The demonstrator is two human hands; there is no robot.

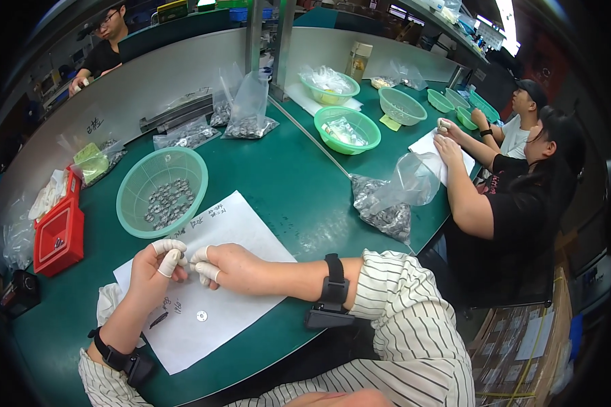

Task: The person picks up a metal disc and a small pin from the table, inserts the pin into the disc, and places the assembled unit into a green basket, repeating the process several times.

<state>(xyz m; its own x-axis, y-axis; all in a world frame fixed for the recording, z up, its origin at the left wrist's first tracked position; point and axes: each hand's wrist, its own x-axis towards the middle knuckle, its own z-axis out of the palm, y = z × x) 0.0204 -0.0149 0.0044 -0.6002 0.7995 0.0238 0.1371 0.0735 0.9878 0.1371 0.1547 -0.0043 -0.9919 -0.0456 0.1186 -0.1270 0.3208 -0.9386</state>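
Observation:
My left hand (157, 269) and my right hand (232, 266) meet over a white sheet of paper (251, 234), with white finger cots on several fingertips. Both are closed in a pinch, fingertips almost touching. Whatever lies between them is too small and covered to name. On the paper below my hands rests one round, pale metal disc (201, 316) with small holes. Just beyond the paper, a green mesh basket (130, 203) contains many small round metal parts (170, 203).
Red bins (60, 237) and a crumpled white cloth (108, 305) lie to the left. Bags of metal parts (251, 125) stand along the divider. Another such bag (383, 210) lies right of centre, near green baskets (346, 129). Two co-workers (523, 176) sit at right.

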